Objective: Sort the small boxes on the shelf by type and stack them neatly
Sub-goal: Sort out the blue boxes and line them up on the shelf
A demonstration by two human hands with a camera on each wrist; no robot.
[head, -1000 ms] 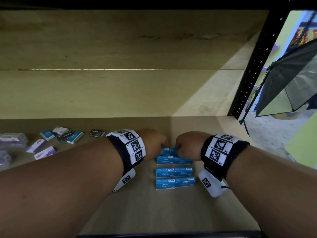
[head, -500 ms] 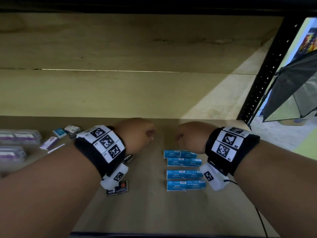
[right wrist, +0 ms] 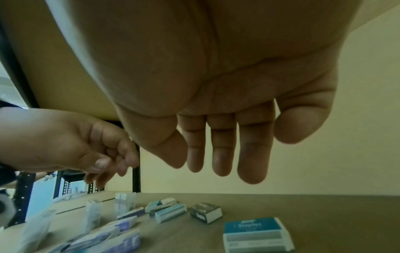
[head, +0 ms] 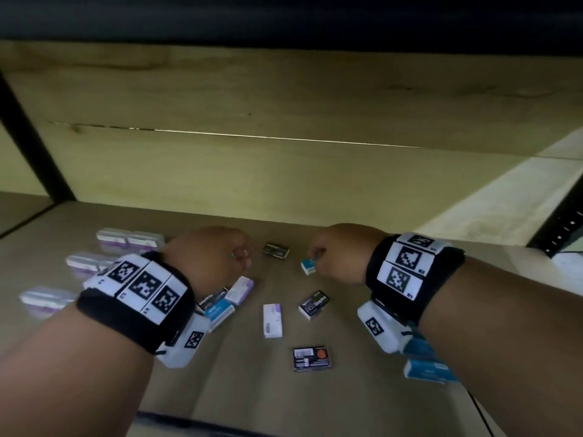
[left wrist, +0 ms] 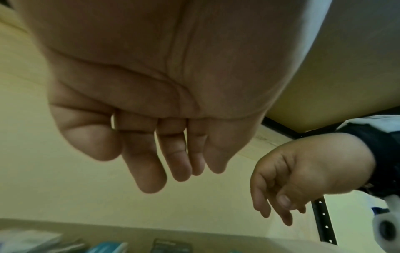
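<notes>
1. Well, from the head view, both hands hover over the wooden shelf (head: 195,373) at mid-frame. The left hand (head: 211,257) sits left of centre with its fingers hidden behind the knuckles, so I cannot tell its grip from here. The right hand (head: 344,257) is right of centre, its fingertips just above a small blue box (head: 308,266); whether they touch it is unclear.
2. Loose boxes lie scattered below the hands: a black box (head: 276,250) between them, a white and purple box (head: 272,320) at centre, a black staples box (head: 314,304) to its right, and another dark box (head: 313,359) lower down. Blue boxes (head: 429,370) lie in a row at lower right, partly under the right wrist. Clear purple packs (head: 129,241) sit at the left.
3. Seen from the left wrist, the left hand (left wrist: 164,137) hangs with fingers loosely extended, holding nothing.
4. Seen from the right wrist, the right hand (right wrist: 227,137) has straight, relaxed fingers, empty, above the blue box (right wrist: 256,234) at lower right of the frame.
</notes>
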